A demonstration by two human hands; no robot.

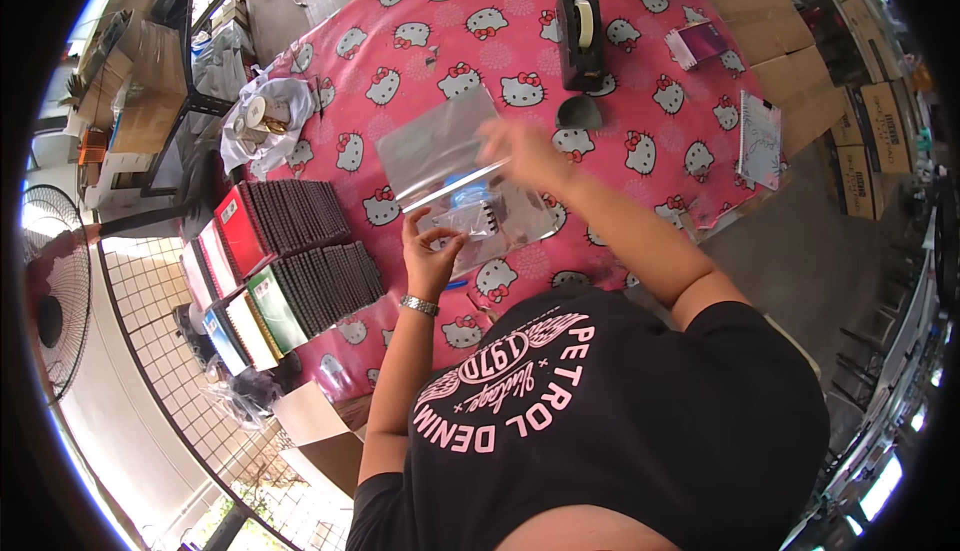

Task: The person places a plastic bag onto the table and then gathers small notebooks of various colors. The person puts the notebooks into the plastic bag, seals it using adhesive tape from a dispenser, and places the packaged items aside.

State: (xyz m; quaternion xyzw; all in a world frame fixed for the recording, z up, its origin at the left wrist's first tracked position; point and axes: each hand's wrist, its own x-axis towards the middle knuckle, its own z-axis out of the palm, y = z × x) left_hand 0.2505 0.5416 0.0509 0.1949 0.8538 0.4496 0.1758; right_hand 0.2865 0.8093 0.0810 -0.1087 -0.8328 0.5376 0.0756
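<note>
My left hand [430, 251], with a metal watch on its wrist, pinches the near left edge of a clear plastic bag [445, 146] in front of me. Thumb and fingertips meet there. Within or under the clear plastic a short black spiral binding [490, 219] shows, next to a blue patch; which layer holds it I cannot tell. Over the right side of the plastic is my right hand [525, 156], smeared by motion, so its fingers are unclear. A blue pen-like thing [457, 284] lies just below the plastic.
Stacks of spiral notebooks [290, 226] stand at the left, behind them a white plastic bag [265, 121]. A black tape dispenser [580, 41], dark small bowl [578, 113], purple box [697, 43] and white notepad [760, 139] sit on the pink-covered table [430, 61]. A fan [55, 291] is far left.
</note>
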